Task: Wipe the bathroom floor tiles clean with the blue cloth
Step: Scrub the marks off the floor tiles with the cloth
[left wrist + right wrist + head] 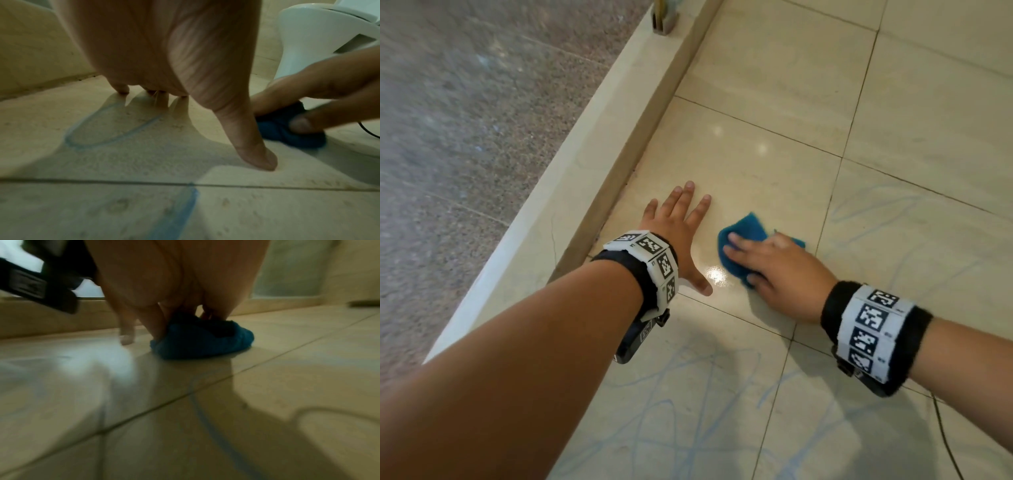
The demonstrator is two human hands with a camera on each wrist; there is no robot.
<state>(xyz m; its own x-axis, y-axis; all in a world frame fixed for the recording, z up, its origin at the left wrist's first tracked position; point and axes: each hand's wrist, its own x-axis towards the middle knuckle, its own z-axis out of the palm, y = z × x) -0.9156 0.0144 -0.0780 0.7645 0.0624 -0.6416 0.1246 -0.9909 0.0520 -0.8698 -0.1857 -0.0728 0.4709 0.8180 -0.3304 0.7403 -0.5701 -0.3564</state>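
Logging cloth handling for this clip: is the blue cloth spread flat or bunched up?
Bunched up. The blue cloth sits in a thick crumpled wad under the right hand, not spread on the floor tiles.

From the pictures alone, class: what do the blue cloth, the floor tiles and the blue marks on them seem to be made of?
Blue cloth: soft, matte fabric, perhaps microfibre; it bunches under the right hand.
Floor tiles: glazed ceramic or polished stone; glossy cream surface mirrors lights, dark grout lines between.
Blue marks: probably chalk or crayon; thin, powdery, looping lines.
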